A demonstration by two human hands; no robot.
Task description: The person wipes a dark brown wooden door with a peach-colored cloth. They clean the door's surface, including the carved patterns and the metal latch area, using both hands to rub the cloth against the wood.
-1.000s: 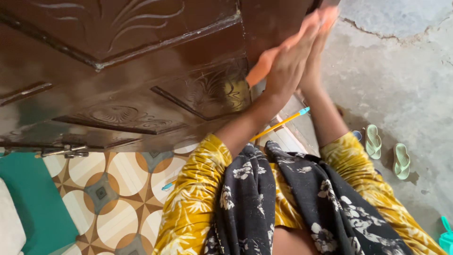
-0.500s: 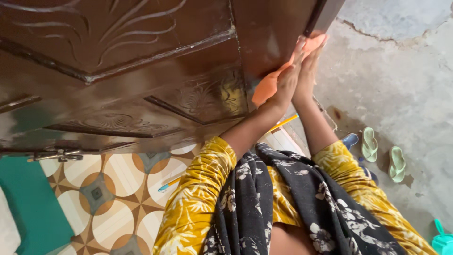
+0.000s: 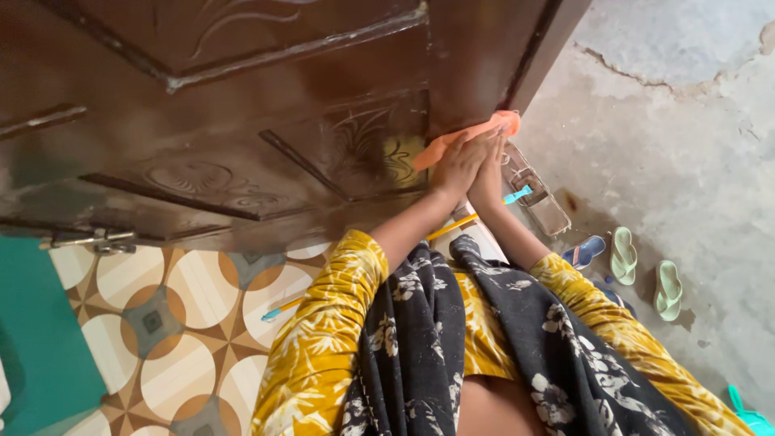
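Observation:
A dark brown carved wooden door [image 3: 282,97] stands open in front of me. An orange cloth [image 3: 476,129] is wrapped over its outer edge, low down. My left hand [image 3: 454,165] presses the cloth against the door's near face. My right hand [image 3: 489,173] presses it from the other side, palm to palm with the left. My sleeves are yellow with a leaf print, and a black floral scarf hangs down my front.
A yellow stick with a blue tip [image 3: 517,194] lies slanted across the threshold under my arms. Two green sandals [image 3: 622,254] and a blue one [image 3: 585,250] lie on the concrete floor [image 3: 686,161] at the right. Patterned tiles [image 3: 178,307] and a teal mat [image 3: 32,323] are at the left. A metal latch [image 3: 89,240] sticks out low on the door.
Both hands have slid the orange cloth down the door's edge, from near the top of the view to lower down. The view has tilted slightly.

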